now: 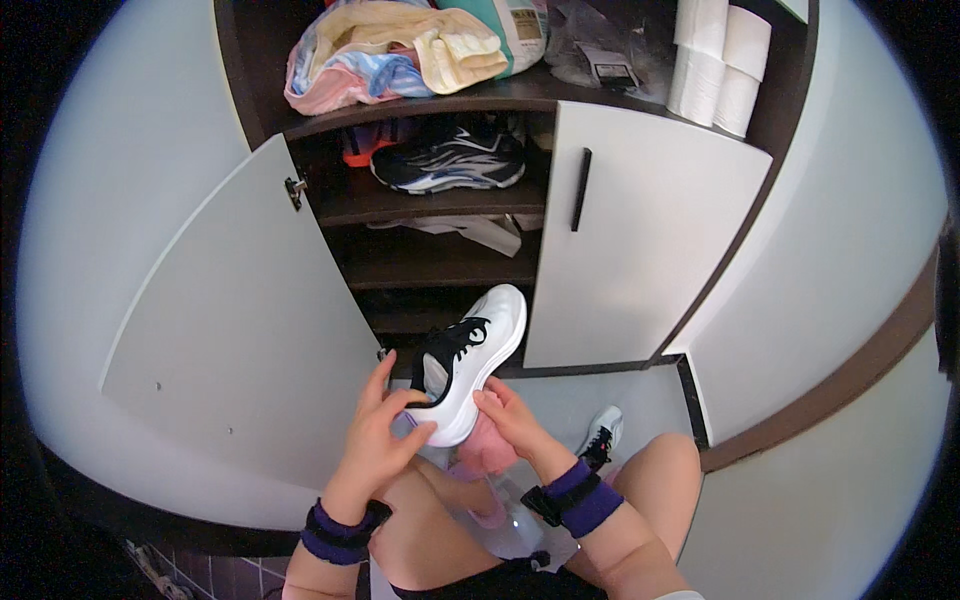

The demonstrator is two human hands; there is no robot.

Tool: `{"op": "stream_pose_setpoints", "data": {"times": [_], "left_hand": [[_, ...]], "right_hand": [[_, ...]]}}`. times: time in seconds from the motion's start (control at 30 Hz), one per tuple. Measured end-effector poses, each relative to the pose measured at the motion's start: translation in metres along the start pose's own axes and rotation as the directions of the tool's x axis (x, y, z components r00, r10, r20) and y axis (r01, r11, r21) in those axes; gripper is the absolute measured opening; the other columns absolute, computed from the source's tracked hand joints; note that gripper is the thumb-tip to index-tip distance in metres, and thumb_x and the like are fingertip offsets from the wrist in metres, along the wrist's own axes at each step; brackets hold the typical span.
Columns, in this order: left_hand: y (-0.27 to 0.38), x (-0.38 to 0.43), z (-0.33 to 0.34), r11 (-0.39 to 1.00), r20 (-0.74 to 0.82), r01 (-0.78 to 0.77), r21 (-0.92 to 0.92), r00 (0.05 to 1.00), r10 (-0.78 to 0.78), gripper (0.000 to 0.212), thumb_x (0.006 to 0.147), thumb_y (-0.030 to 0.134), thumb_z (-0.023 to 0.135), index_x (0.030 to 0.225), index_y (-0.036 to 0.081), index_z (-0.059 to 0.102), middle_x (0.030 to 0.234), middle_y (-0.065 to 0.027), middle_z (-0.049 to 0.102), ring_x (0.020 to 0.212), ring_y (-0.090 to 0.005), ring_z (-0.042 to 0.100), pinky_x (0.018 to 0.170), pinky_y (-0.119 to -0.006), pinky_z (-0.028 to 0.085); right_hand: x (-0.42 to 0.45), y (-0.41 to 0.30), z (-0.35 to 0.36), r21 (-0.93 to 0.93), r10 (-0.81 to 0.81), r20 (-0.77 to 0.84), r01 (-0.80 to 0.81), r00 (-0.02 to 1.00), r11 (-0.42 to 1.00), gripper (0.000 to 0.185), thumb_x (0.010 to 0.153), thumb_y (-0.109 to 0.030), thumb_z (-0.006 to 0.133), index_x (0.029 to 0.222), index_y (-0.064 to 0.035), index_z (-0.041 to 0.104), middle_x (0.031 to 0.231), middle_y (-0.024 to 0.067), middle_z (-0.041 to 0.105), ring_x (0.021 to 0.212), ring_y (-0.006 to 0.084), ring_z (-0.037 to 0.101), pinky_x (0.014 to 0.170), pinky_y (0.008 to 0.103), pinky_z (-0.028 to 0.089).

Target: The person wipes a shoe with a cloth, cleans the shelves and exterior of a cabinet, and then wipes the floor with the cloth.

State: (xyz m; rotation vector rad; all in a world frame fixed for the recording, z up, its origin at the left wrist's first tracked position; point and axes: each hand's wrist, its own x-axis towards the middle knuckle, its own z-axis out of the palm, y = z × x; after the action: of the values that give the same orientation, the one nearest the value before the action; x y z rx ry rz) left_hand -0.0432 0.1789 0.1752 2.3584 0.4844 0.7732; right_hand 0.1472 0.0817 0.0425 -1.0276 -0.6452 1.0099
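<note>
A white sneaker (491, 337) with black laces is held up before me, its toe pointing away towards the cabinet. My left hand (386, 420) grips its heel, with fingers at the collar. Against the sole side near the heel, my right hand (510, 420) holds a pink cloth (486, 448). A second light sneaker (602, 435) with black laces stands on the floor to the right, by my knee. Purple and black bands circle both wrists.
An open white door (247, 322) hangs at the left of the dark shoe cabinet; the right door (645, 240) is closed. Inside, a black sneaker (450, 161) sits on a shelf. Towels (390, 60), plastic bags and white paper rolls (697, 67) lie on top.
</note>
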Motion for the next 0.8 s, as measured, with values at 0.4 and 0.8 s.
{"op": "stream_pose_setpoints", "data": {"times": [0.4,0.8], "left_hand": [[-0.051,0.099,0.019,0.926,-0.177,0.296,0.234,0.95,-0.259,0.049,0.073,0.012,0.079,0.117,0.011,0.057,0.149,-0.0237,0.035,0.119,-0.0428,0.055,0.088,-0.043,0.054],[-0.133,0.204,0.052,0.913,-0.373,0.177,0.367,0.927,-0.03,0.045,0.07,0.004,0.079,0.105,0.004,0.051,0.138,-0.0222,0.044,0.121,-0.0452,0.049,0.097,-0.046,0.046]], "right_hand": [[0.144,0.017,0.007,0.155,-0.061,-0.046,0.068,0.997,0.985,0.055,0.096,-0.023,0.066,0.139,0.0,0.041,0.126,0.0127,0.059,0.116,0.0174,0.054,0.099,0.0308,0.043],[0.255,0.01,-0.002,0.077,-0.14,-0.059,0.145,0.988,0.986,0.037,0.096,-0.019,0.065,0.126,0.0003,0.057,0.113,0.0079,0.066,0.102,0.0128,0.06,0.088,0.0271,0.048]]}}
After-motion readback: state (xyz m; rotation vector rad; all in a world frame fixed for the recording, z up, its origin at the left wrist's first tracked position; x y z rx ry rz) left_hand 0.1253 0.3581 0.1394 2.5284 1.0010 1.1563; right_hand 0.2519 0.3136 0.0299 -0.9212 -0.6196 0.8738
